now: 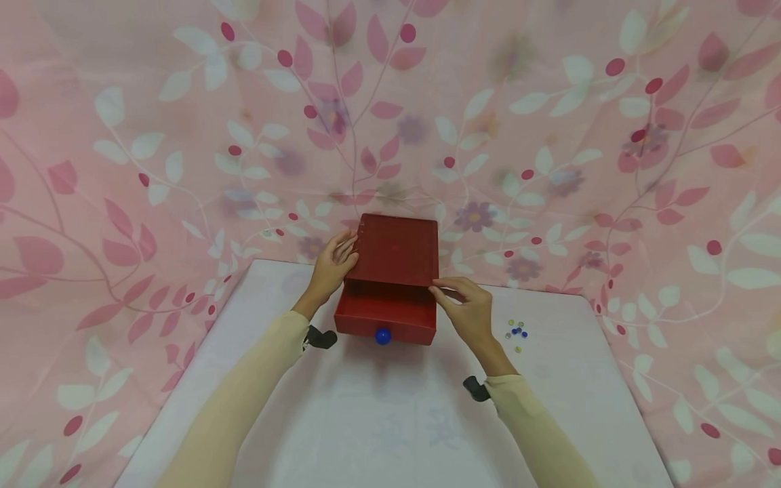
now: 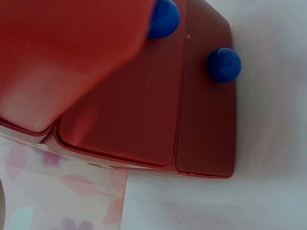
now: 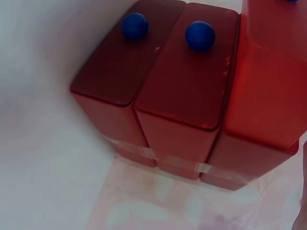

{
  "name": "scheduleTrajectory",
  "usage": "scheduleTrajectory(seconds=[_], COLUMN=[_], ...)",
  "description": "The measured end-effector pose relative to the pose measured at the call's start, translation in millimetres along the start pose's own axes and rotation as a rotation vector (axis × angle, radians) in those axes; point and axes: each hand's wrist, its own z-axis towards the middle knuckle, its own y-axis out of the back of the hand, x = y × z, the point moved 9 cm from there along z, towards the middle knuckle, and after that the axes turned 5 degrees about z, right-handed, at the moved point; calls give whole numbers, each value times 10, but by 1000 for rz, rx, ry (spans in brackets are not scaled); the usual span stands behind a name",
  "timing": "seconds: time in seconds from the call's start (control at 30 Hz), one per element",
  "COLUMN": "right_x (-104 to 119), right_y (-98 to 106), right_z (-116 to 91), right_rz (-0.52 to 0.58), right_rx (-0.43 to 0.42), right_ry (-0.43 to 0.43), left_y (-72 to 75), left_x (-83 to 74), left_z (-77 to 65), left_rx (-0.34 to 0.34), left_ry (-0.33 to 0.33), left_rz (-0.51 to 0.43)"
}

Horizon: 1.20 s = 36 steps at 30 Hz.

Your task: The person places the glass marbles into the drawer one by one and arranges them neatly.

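Observation:
A red drawer cabinet [image 1: 399,252] stands at the back of the table. Its top drawer [image 1: 386,327] with a blue knob [image 1: 382,336] is pulled out, and the visible part of its inside is bare. My left hand [image 1: 333,261] touches the cabinet's left side, fingers loosely extended. With thumb and index finger my right hand [image 1: 468,305] pinches the top's front right corner. Two lower drawers are closed in the right wrist view: a middle drawer [image 3: 184,81] and a bottom drawer [image 3: 117,62], each with a blue knob.
Several small glass beads [image 1: 517,332], clear, yellowish and blue, lie on the white table [image 1: 378,413] to the right of my right hand. A pink floral cloth [image 1: 390,102] hangs behind and beside the table. Clear tape [image 3: 204,167] crosses the cabinet's side.

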Motion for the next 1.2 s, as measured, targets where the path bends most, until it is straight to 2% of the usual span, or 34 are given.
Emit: scheduleTrajectory(seconds=[0.23, 0.43, 0.67, 0.93, 1.2], right_x=[14, -214, -301, -318, -343], right_y=[-130, -244, -404, -514, -641], right_z=[10, -65, -106, -87, -78], right_rz=[-7, -53, -135, -160, -239], right_rx=[47, 103, 227, 345, 513], right_ry=[-29, -8, 17, -11, -69], left_y=[-3, -25, -32, -19, -7], left_x=[-4, -5, -1, -24, -7], left_z=[2, 13, 4, 2, -7], left_rx=[-7, -10, -5, -6, -5], left_ry=[0, 9, 23, 5, 16], left_rz=[-13, -26, -32, -32, -14])
